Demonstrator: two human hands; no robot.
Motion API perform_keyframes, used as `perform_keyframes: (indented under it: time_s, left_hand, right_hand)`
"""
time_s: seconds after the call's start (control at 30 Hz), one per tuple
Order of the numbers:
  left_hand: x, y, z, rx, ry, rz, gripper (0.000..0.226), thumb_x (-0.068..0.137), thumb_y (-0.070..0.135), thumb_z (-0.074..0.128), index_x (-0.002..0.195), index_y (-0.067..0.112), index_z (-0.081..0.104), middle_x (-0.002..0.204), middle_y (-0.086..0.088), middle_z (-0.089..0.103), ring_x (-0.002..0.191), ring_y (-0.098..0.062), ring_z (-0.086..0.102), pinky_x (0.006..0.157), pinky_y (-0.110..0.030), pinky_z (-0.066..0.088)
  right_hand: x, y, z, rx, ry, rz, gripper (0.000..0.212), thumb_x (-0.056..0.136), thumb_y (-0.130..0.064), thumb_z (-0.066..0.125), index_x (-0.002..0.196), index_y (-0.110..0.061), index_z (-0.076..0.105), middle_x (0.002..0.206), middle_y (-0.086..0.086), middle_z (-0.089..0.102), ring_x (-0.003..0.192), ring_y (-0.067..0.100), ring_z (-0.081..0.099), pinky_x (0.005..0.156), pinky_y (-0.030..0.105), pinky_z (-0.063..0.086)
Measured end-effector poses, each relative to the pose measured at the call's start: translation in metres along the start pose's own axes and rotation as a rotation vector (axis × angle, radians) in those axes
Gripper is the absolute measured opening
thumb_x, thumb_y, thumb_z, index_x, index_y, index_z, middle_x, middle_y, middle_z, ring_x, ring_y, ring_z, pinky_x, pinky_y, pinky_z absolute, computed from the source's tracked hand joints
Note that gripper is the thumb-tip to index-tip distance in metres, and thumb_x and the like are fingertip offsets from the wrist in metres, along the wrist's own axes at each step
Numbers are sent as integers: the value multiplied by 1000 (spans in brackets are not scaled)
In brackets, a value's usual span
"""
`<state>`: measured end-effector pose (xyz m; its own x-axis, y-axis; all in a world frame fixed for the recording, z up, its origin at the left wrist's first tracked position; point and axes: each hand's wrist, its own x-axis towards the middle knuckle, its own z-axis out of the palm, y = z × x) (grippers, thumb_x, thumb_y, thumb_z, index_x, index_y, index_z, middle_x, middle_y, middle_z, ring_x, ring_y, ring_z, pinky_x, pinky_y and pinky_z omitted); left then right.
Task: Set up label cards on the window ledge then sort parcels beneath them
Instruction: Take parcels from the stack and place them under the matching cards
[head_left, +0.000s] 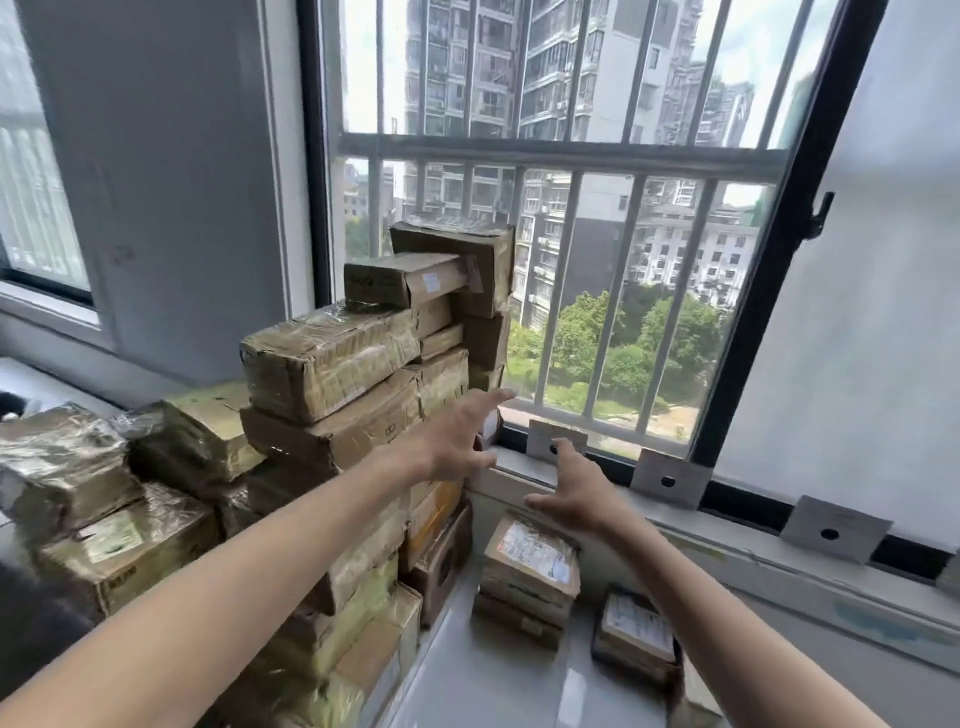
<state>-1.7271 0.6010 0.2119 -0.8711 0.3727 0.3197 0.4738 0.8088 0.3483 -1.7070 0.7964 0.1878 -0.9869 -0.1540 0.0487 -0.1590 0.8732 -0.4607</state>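
Item: three grey square label cards, first (556, 440), second (669, 477), third (834, 529), propped against the black window frame on the pale window ledge (737, 540) so I can read them.

Item: brown taped cardboard parcels, unsorted stack (358, 415) at left; two small sorted piles (530, 566), (641, 631) beneath the cards.

My left hand (457, 441) and right hand (576, 493) reach out spread wide, holding nothing, probably for the next parcel.

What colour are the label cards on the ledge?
Grey, each with a black dot, in the head view: cards.
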Motion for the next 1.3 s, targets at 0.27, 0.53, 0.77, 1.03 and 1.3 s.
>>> perform_keyframes:
  time_s: [0.27, 0.53, 0.77, 1.03, 1.3]
  left_hand:
    - [-20, 0, -98, 255, 122, -80, 80, 84, 24, 73, 149, 31, 26, 141, -9, 45, 114, -26, 57, 91, -35, 55]
    - [-3, -46, -165, 318, 223, -384, 96, 72, 55, 80, 149, 27, 29, 149, -13, 34, 127, -35, 49, 99, -46, 49]
    - [41, -107, -207, 302, 156, -313, 101, 74, 72, 67, 155, 33, 19, 162, -13, 17, 143, -39, 32, 113, -53, 36]
    - [111, -171, -240, 294, 129, -238, 77, 94, 60, 49, 156, 29, 16, 163, -15, 13, 147, -39, 22, 117, -56, 26]
    - [185, -217, -224, 256, 90, -210, 69, 99, 62, 34, 157, 32, 12, 164, -12, 18, 147, -38, 22, 118, -57, 20]
  right_hand:
    - [-9, -54, -25, 76, 7, -132, 76, 87, -22, 77, 146, -9, 32, 145, 15, 50, 129, 28, 50, 102, 29, 39]
    - [19, -105, -49, -6, 60, -198, 74, 86, -21, 78, 144, -8, 35, 145, 16, 48, 132, 28, 45, 105, 30, 37]
    - [81, -151, -54, -66, 98, -166, 72, 86, -18, 78, 143, -9, 35, 144, 14, 48, 128, 26, 48, 98, 21, 36]
    - [156, -177, -80, -237, 182, -76, 98, 85, -27, 78, 156, -11, 14, 157, 18, 30, 143, 35, 34, 119, 42, 29]
    - [230, -172, -102, -270, 237, 1, 95, 86, -22, 77, 156, -7, 14, 157, 20, 32, 143, 36, 33, 117, 39, 30]
